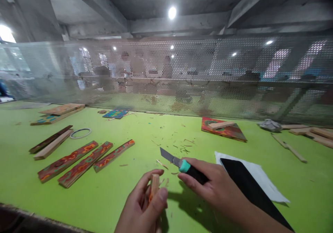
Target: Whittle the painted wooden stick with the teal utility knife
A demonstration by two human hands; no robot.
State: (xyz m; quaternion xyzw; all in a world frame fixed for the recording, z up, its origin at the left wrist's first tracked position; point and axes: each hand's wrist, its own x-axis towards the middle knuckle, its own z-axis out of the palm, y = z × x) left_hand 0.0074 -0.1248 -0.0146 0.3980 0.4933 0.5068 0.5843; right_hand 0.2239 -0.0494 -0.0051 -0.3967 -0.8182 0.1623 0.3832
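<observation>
My left hand (142, 205) is wrapped round a small wooden stick (155, 180), its bare end pointing up and an orange-red painted side partly showing. Most of the stick is hidden by my fingers. In my right hand (218, 184) is a utility knife (194, 172) with a black and teal handle. Its blade (166, 154) points up and left, apart from the stick. Thin wood shavings (185, 149) lie scattered on the green table (117, 205) beyond the knife and around the stick.
Painted wooden strips (78, 167) and a tape ring (80, 133) lie left. A red painted board (223, 130) rests behind the knife. Right are a black phone-like slab (249, 181) on white paper (273, 191) and wooden sticks (291, 149). A perforated metal screen (166, 73) borders the back.
</observation>
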